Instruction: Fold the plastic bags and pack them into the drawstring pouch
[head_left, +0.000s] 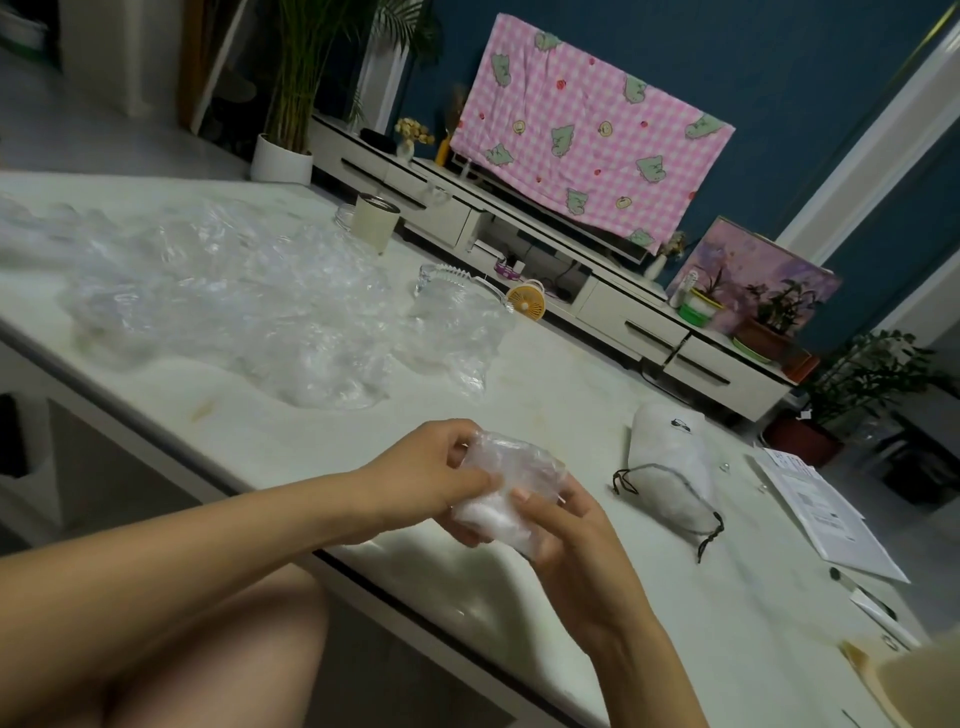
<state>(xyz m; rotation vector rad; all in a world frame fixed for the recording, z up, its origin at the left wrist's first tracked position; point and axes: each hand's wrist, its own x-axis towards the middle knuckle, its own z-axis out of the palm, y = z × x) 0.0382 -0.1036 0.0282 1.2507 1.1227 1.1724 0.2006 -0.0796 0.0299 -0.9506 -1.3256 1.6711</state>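
A small folded bag (498, 478) is held over the near edge of the table (571, 395). It is pinched by the left hand (431, 478) and by the thumb and fingers of the right hand (566, 525). The pouch (670, 467) lies near on the right, bulging, so some packing is judged done. A large pile (234, 301) of loose bags lies farther off, not yet folded.

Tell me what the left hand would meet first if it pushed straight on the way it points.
Past the folded plastic bag it pinches, the left hand would meet the right hand first. Beyond that lies the drawstring pouch, though depth is unclear.
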